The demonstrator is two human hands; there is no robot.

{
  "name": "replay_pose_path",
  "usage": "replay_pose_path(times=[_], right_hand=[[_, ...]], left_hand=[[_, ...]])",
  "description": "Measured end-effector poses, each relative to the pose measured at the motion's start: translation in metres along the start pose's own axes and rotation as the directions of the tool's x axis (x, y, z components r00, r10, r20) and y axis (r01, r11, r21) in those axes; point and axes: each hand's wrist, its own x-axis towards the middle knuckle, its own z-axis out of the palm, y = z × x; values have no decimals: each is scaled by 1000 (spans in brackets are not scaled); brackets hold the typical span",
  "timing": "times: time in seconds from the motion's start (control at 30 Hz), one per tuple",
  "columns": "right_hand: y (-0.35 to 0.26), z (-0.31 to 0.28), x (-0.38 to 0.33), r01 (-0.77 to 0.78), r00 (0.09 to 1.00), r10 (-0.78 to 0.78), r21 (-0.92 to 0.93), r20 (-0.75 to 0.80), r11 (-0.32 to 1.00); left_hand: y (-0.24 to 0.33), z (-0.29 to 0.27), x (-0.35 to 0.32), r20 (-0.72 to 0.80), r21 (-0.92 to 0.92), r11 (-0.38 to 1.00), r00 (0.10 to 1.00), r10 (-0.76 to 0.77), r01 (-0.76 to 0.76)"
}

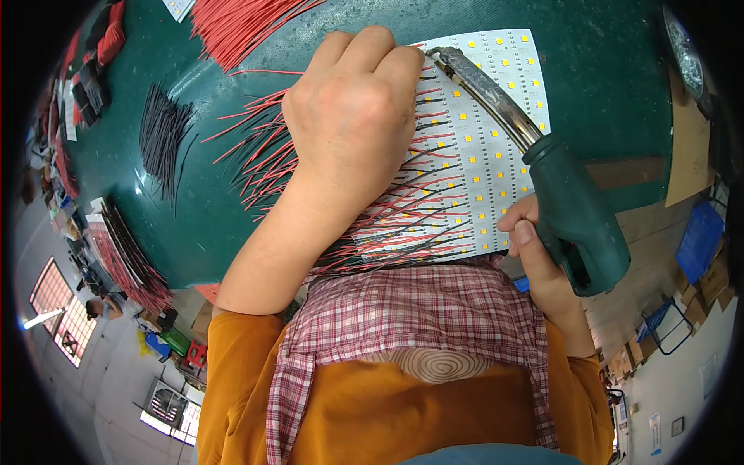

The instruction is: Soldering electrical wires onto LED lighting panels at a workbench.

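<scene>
A white LED circuit board (496,147) with rows of yellow chips lies on the green work surface. Along its left side, many red and black wires (267,147) are attached and fan out leftward. My left hand (353,108) is closed over the upper wires, pinching a red wire whose end shows beside the fingertips at the board's top left corner. My right hand (542,260) grips a soldering gun (577,209) with a dark green handle. Its tip touches or nearly touches the board right beside my left fingertips; exact contact is too small to tell.
A bundle of loose red wires (244,27) lies at the far side, and black wires (164,139) lie to the left. Wired boards (124,256) are stacked at the near left edge. A brown cardboard piece (688,139) stands at the right edge.
</scene>
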Motion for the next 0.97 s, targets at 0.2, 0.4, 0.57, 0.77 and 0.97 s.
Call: replay_pose_path(times=[0.2, 0.4, 0.57, 0.77, 0.97], right_hand=[[-9, 0, 0, -122, 992, 127, 246, -3, 961], [0, 2, -1, -25, 996, 52, 328, -73, 944], [16, 3, -2, -10, 989, 66, 391, -130, 920], [24, 4, -4, 44, 981, 45, 436, -190, 899], [26, 8, -3, 69, 973, 36, 436, -228, 897]], left_hand=[[-3, 7, -1, -53, 23, 999, 997, 48, -47], [-4, 8, 0, -23, 41, 998, 999, 41, -40], [-18, 13, 5, 42, 7, 996, 995, 92, -92], [-96, -8, 36, -140, 299, 954, 990, 16, 27], [-128, -11, 62, 52, 344, 928, 984, -172, 144]])
